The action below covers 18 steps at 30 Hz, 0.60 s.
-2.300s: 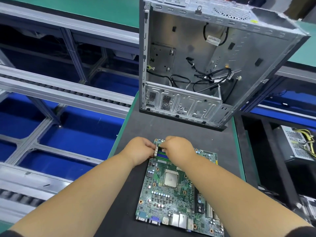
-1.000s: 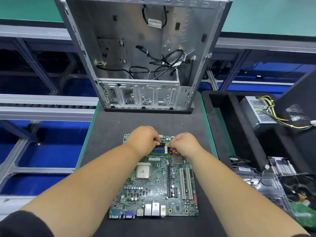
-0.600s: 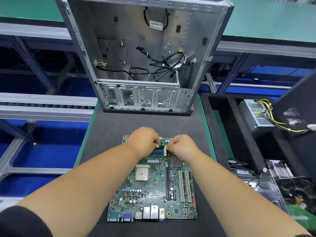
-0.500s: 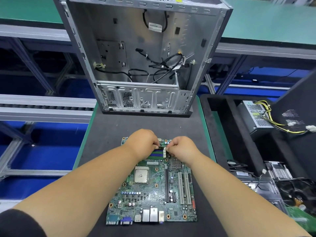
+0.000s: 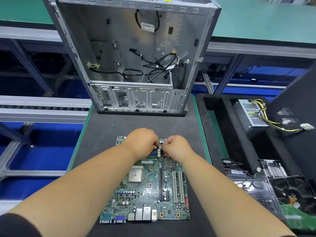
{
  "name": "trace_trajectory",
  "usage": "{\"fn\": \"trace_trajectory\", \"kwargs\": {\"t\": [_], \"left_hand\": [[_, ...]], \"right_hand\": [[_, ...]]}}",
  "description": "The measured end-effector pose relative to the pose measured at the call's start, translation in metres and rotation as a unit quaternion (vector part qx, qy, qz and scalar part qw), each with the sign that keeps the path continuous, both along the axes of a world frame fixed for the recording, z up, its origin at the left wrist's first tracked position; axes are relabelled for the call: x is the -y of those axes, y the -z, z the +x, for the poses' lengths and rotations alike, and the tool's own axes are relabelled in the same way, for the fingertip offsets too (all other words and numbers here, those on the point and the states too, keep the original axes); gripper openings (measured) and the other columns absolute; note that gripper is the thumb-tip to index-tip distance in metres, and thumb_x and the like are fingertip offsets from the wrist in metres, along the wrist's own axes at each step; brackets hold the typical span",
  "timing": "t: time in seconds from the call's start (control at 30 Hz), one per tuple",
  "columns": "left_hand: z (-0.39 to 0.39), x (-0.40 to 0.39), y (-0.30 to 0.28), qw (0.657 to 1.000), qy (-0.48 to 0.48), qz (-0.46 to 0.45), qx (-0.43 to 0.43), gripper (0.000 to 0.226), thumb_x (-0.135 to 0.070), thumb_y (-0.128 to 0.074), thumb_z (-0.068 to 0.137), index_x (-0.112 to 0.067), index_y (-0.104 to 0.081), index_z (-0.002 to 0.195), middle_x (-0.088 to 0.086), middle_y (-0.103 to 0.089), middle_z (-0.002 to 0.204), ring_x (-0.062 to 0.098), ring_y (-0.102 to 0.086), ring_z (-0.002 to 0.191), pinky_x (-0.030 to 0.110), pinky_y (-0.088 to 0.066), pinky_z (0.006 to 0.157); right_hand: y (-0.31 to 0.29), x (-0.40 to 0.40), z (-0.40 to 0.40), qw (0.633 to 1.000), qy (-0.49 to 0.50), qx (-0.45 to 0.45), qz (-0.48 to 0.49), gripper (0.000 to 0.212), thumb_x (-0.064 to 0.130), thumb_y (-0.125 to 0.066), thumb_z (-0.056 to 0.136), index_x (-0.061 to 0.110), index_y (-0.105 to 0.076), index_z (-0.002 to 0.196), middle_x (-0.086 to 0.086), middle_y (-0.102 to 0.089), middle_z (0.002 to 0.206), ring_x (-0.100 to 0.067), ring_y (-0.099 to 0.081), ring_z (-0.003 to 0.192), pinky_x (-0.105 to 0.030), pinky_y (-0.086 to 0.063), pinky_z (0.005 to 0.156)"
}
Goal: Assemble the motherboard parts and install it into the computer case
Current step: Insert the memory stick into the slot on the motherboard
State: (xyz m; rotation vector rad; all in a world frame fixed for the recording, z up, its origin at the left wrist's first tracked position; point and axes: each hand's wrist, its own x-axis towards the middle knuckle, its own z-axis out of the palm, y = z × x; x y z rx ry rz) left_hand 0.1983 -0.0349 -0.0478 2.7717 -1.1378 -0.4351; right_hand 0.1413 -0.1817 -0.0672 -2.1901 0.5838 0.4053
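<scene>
A green motherboard point(image 5: 147, 190) lies flat on the dark mat point(image 5: 106, 130), its port row toward me and the CPU point(image 5: 135, 175) seated in its socket. Both hands work at the blue memory slots point(image 5: 154, 152) at the board's far end. My left hand point(image 5: 142, 142) curls over the slots from the left. My right hand point(image 5: 177, 147) pinches at the white slot clips point(image 5: 159, 149), fingertips almost touching the left hand's. What sits under the fingers is hidden. The open grey computer case point(image 5: 131, 40) lies beyond the board with loose black cables inside.
A black foam tray point(image 5: 213, 106) on the right holds a power supply point(image 5: 251, 115) with yellow wires, a finned heatsink point(image 5: 273, 170), a black fan point(image 5: 294, 187) and a green card point(image 5: 294, 218). Roller conveyor rails and blue bins lie left of the mat.
The view swung left and steadied. Both hands stayed at the memory slots; the right hand moved from the slots' left end to their right end, and the fingertips drew closer together.
</scene>
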Motion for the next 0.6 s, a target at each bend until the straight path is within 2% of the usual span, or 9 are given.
{"fn": "trace_trajectory", "kwargs": {"t": [0.27,0.37,0.47,0.6], "left_hand": [[0.003,0.009,-0.002,0.997,0.025,0.057,0.034,0.019,-0.021,-0.061,0.09,-0.03,-0.073,0.101,-0.002,-0.065,0.103,0.024,-0.061,0.094,0.03,-0.047,0.072],[0.005,0.009,0.002,0.999,0.006,0.04,0.014,0.015,-0.02,-0.065,0.088,-0.027,-0.073,0.099,-0.003,-0.064,0.105,0.022,-0.06,0.097,0.028,-0.045,0.075],[0.007,0.01,0.005,0.999,-0.023,0.02,-0.015,0.01,-0.023,-0.068,0.087,-0.025,-0.073,0.095,-0.003,-0.067,0.1,0.02,-0.061,0.095,0.024,-0.04,0.072],[0.009,0.011,0.006,0.998,-0.047,0.019,-0.043,0.008,-0.023,-0.07,0.087,-0.024,-0.074,0.094,-0.002,-0.07,0.096,0.02,-0.063,0.091,0.025,-0.045,0.075]], "right_hand": [[0.002,0.0,-0.001,1.0,-0.013,0.01,-0.007,0.021,0.011,-0.057,0.087,0.015,-0.062,0.067,-0.015,-0.074,0.079,-0.023,-0.06,0.065,-0.034,-0.055,0.07],[0.002,0.001,-0.001,1.0,-0.015,0.01,-0.004,0.019,0.011,-0.057,0.087,0.013,-0.065,0.07,-0.018,-0.074,0.081,-0.024,-0.059,0.065,-0.035,-0.054,0.068],[0.004,0.002,-0.002,1.0,-0.014,0.009,0.015,0.024,0.016,-0.062,0.09,0.013,-0.062,0.066,-0.018,-0.07,0.075,-0.024,-0.057,0.065,-0.036,-0.052,0.067],[0.007,0.002,-0.001,0.998,0.017,0.007,0.062,0.017,0.016,-0.068,0.091,0.012,-0.065,0.074,-0.015,-0.066,0.075,-0.024,-0.057,0.069,-0.042,-0.055,0.072]]}}
